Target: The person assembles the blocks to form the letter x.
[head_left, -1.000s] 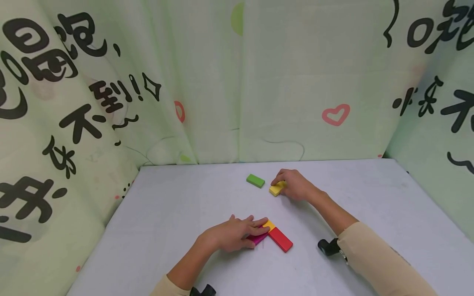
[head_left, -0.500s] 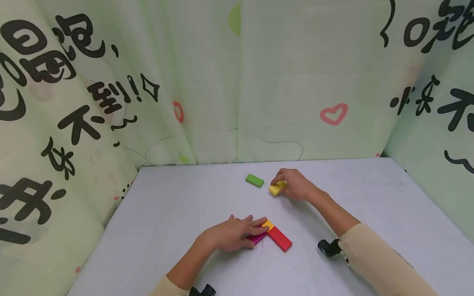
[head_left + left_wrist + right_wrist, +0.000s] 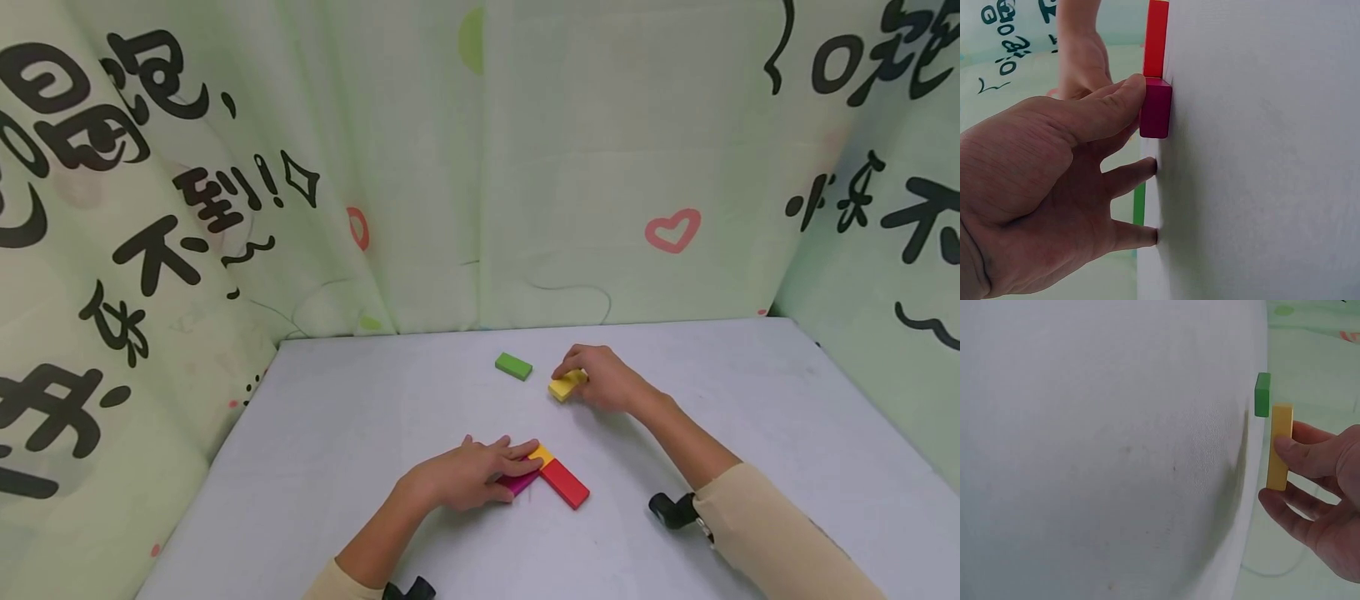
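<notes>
In the head view my right hand pinches a yellow block near the back of the table. The right wrist view has the thumb across this yellow block, with fingers behind it. My left hand rests with fingers spread over a magenta block and a small orange block. Its thumb touches the near end of the magenta block in the left wrist view, while two fingertips reach down to the tabletop. A red block meets the orange one, forming an angled shape with the magenta block.
A green block lies left of the right hand, near the back edge. The white tabletop ends at a pale green printed curtain, which also hangs along both sides. Black wrist cameras are worn on both wrists.
The right hand has shifted slightly right and toward the person, carrying the yellow block a little away from the green one. The left hand and the blocks by it stay in place.
</notes>
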The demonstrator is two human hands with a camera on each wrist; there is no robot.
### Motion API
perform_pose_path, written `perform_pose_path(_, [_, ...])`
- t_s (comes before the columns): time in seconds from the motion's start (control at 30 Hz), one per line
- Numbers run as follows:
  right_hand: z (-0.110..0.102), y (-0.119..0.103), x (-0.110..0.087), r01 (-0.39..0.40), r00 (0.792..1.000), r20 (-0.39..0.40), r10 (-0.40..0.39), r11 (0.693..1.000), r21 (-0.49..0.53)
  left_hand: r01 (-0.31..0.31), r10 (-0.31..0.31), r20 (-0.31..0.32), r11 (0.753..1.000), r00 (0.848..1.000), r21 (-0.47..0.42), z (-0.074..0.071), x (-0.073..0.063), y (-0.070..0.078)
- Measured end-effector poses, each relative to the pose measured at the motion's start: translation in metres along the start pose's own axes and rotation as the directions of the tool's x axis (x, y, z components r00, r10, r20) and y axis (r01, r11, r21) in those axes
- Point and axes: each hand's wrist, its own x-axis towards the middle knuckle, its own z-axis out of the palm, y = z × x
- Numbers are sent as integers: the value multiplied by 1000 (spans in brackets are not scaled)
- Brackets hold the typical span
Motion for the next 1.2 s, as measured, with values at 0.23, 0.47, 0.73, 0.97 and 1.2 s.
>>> perform_pose_path(0.23, [-1,-4,-4,6,1000,-2,-6,1000,5,-6,6,-6,1000,1000,-2,-1,0,0])
perform_pose_path(0.47, [-1,-7,-6,9,1000,5,-9,1000,13,-3,3,0,1000,1000,-10,-1,1,1])
perform_pose_path(0.73, [1,-12,-13,-3,1000,21,2,1000,25,12,-12,13,1000,1000,-14,-3,0,2])
perform_pose_path(0.97, [1,-17,-22,-4,1000,21,3,999,37,-2,2,7,1000,1000,-8,-3,-2,2])
perform_pose_path(1.2, [1,-21,-30,13,999,29,-14,999,32,-8,8,4,1000,1000,-2,0,-1,0])
